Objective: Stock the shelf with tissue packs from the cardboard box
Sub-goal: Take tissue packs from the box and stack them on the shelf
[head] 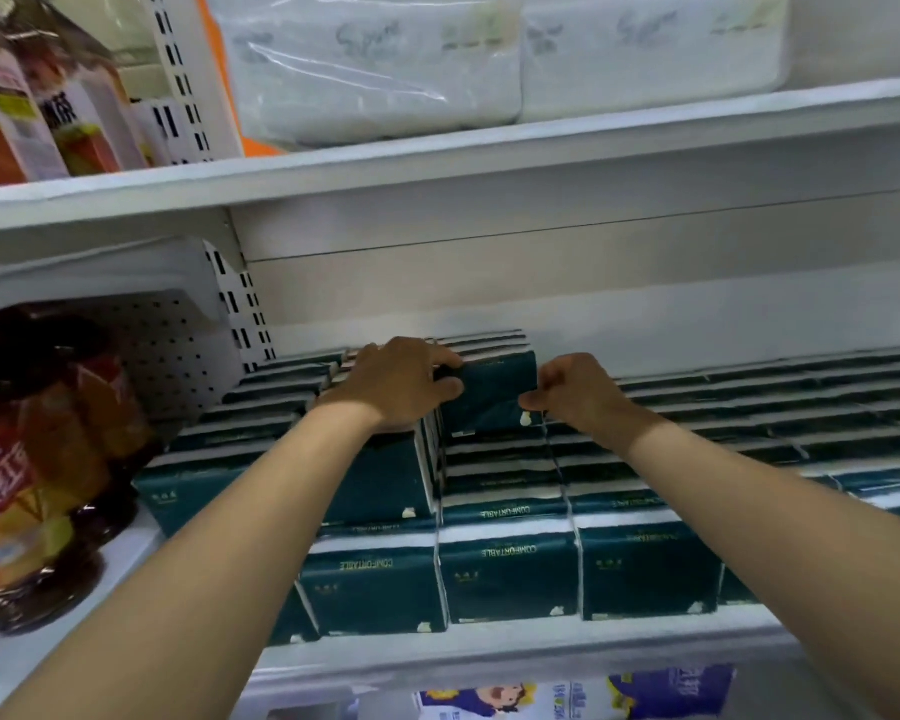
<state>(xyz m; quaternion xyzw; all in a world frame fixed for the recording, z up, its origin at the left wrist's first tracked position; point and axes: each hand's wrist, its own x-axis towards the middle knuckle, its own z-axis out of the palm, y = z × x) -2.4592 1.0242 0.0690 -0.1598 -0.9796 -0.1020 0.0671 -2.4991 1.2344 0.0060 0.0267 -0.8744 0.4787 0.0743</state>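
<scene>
Facing a white metal shelving bay with a plain white back panel (593, 283). The middle white shelf (489, 652) carries rows of dark green rectangular tissue packs (645, 563) with white edges. They are packed touching from front lip to back, and the "COMFORTABLE" print on the front ones reads upside down. The upper white shelf (437, 168) holds large white clear-wrapped tissue bundles (385, 70). The left bay has a white perforated panel (178, 345) and dark plastic bottles with red-orange labels (37, 459). Below the front lip are blue-and-white printed packages (671, 688), partly cut off.

Both bare forearms reach forward into the middle shelf. One raised dark green tissue pack (494, 397) sits on top of the lower layer, near the back and left of centre, with more second-layer packs just behind it. Left hand (406, 381) grips its left end, fingers curled over the top edge and thumb on the front face. Right hand (578, 392) pinches its right end, fingers curled, knuckles up. The pack sits roughly level between the two hands.
</scene>
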